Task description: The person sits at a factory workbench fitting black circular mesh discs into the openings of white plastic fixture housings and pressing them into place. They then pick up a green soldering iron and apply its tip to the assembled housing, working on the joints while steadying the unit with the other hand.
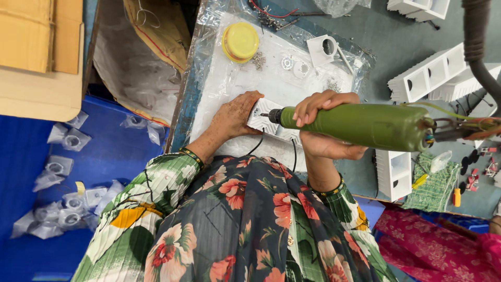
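My right hand (323, 125) grips a green electric screwdriver (365, 125), held level with its bit pointing left into a small white plastic housing (261, 117). My left hand (235, 116) presses down on that housing and steadies it on a white sheet (235, 78) covered in clear plastic. Two thin black wires run from the housing toward my body. Wires and a thick dark hose (477, 47) lead off the tool's rear end at the right.
A yellow round lid (240, 41), loose screws (258, 60) and small white parts (322, 49) lie further up the sheet. White multi-slot housings (433, 75) stand at the right, another (393, 175) near my right elbow. Bagged parts (62, 203) lie on blue at left.
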A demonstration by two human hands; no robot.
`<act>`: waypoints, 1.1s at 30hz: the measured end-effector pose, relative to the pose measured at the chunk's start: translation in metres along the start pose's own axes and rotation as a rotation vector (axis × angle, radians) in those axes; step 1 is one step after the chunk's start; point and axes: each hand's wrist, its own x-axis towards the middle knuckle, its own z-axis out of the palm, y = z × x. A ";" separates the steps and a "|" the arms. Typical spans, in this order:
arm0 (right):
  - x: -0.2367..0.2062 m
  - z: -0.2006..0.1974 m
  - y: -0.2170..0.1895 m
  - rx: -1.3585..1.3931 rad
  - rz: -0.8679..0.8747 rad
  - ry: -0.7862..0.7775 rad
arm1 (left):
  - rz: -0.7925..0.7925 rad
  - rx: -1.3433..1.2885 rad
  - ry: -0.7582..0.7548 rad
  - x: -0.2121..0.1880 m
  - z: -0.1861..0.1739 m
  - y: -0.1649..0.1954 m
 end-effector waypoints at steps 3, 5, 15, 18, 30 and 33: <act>0.002 0.000 0.005 -0.011 0.008 0.008 | 0.022 0.009 0.034 0.000 0.003 0.000; 0.003 -0.001 0.008 -0.018 0.018 0.013 | 0.023 0.014 0.042 0.000 0.005 -0.001; 0.004 -0.008 0.017 -0.035 0.052 -0.007 | 0.009 -0.028 0.016 0.005 0.006 0.002; 0.003 -0.010 0.020 -0.051 0.049 -0.002 | 0.005 -0.046 0.011 0.006 0.004 0.004; 0.003 -0.014 0.027 -0.078 0.051 -0.003 | 0.023 -0.046 0.013 0.008 0.001 0.007; 0.004 -0.015 0.028 -0.076 0.041 -0.011 | 0.032 -0.037 0.020 0.007 0.000 0.007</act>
